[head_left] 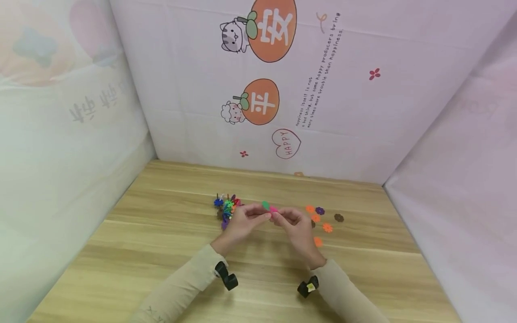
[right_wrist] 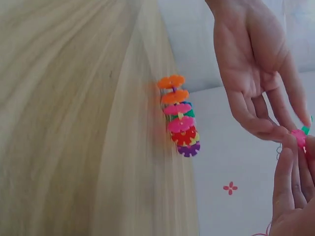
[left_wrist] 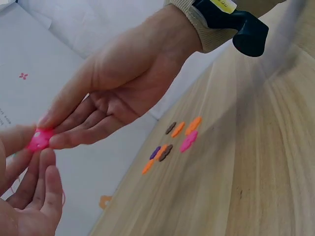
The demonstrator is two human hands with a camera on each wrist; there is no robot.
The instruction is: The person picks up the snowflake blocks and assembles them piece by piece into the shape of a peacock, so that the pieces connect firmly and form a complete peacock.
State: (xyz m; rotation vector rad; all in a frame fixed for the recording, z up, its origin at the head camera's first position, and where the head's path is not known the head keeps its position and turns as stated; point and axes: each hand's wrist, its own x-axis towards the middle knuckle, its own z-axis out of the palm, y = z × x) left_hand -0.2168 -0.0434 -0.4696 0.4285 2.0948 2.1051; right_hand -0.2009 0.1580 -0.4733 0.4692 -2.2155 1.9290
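Note:
My left hand (head_left: pixel 242 220) and right hand (head_left: pixel 296 228) meet above the middle of the wooden table, fingertips close together. Between them are a green flower-shaped plastic disc (head_left: pixel 265 205), on the left hand's side, and a pink flower-shaped disc (head_left: pixel 273 209), pinched by the right hand's thumb and fingers. The left thumb and fingers pinch at the green disc, which fingers partly hide. In the left wrist view the pink disc (left_wrist: pixel 40 139) shows between both hands' fingertips; in the right wrist view a bit of the green disc (right_wrist: pixel 306 130) shows behind it.
Left of the hands stands a cluster of interlocked multicoloured discs (head_left: pixel 227 207). Several loose discs lie to the right, among them an orange disc (head_left: pixel 327 228), a brown disc (head_left: pixel 339 218), a purple disc (head_left: pixel 320 210) and another pink disc (left_wrist: pixel 189 141). Printed cloth walls (head_left: pixel 194 89) surround the table (head_left: pixel 161 251).

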